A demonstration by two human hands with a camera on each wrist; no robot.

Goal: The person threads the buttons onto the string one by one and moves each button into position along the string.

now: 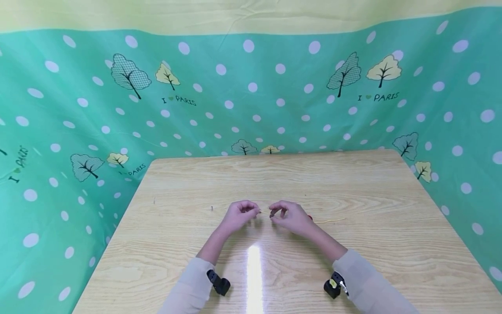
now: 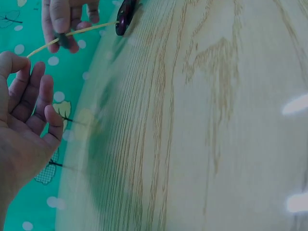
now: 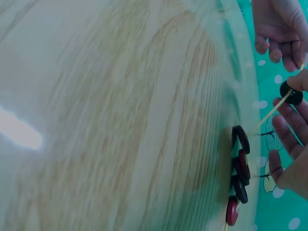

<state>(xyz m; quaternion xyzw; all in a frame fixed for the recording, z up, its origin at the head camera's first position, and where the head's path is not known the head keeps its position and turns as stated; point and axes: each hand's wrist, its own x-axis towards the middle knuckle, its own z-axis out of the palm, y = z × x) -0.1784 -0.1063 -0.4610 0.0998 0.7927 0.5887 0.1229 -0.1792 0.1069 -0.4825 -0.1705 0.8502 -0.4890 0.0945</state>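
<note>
My left hand (image 1: 239,216) pinches the end of a thin yellow string (image 2: 91,28) between thumb and index finger, its other fingers loosely spread. Close by on the right, my right hand (image 1: 292,218) holds a round black button (image 3: 291,95) between thumb and fingers. The string runs across this button in the right wrist view. Farther along it, several black buttons (image 3: 240,138) and red buttons (image 3: 232,211) stand bunched on edge at the tabletop. From behind the right hand, the string's tail (image 1: 331,220) stretches over the wood to the right.
The wooden table (image 1: 188,183) has a bright light reflection in front of the hands. A tiny dark bit (image 1: 212,208) lies left of the left hand. Green dotted cloth (image 1: 274,104) hangs behind and at both sides. Black wrist cameras (image 1: 222,285) sit at the sleeves.
</note>
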